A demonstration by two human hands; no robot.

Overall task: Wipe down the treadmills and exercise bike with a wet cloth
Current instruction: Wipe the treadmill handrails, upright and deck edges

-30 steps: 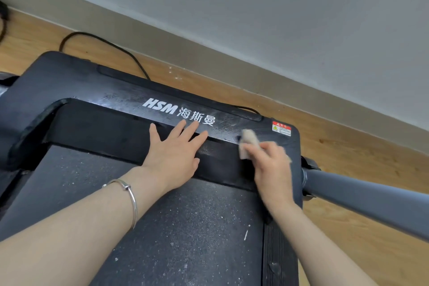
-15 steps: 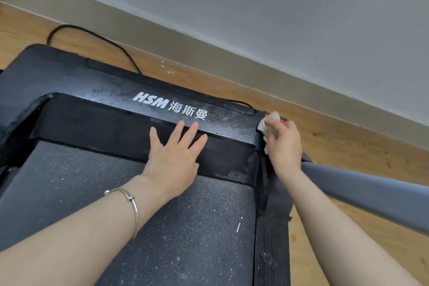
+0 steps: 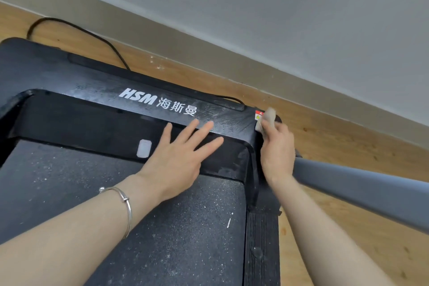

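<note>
A black treadmill (image 3: 97,90) with a white HSM logo lies below me, its dusty belt (image 3: 162,227) running toward me. My left hand (image 3: 178,158) rests flat with spread fingers on the front edge of the motor cover. At the cover's right front corner, my right hand (image 3: 277,148) grips a small white cloth (image 3: 267,121) and presses it beside the red warning sticker (image 3: 258,115). Most of the cloth is hidden in my fingers.
A grey upright tube (image 3: 362,193) of the treadmill slants out to the right, close to my right forearm. A black power cable (image 3: 76,29) loops over the wooden floor (image 3: 348,141) behind the machine. A wall and beige skirting board (image 3: 209,53) run just beyond.
My right hand has swept the cloth rightward from the middle of the cover to its right front corner. My left hand has stayed flat on the cover edge.
</note>
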